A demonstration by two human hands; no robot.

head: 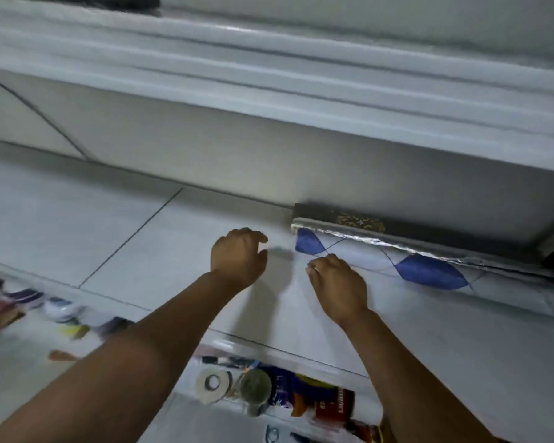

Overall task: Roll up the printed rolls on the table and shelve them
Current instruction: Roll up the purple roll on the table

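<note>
Sheet with a print of blue leaf shapes and thin blue lines (429,271) lies flat on the white counter (125,225), at the right side and near the far edge. Its far border is already turned into a narrow silver-looking roll (365,239). Just behind this roll lies a dark roll with a gold ornament (360,222), close to the white front of a shelf (173,132). On top of the shelf, several long white rolls (269,75) lie side by side. The right hand (338,279) is on the left end of the printed sheet, with its fingers (314,269) bent down onto the paper; I cannot tell if they pinch the sheet or only touch it. The left hand (239,255) is just beside the sheet, to its left and above the bare counter; its fingers are loosely bent and hold nothing. The two hands are near each other but apart. Under the near edge of the counter some small things are visible, partly blurred: a roll of white tape (213,383), a round green lid (256,385) just beside it, and a red package (330,404).
</note>
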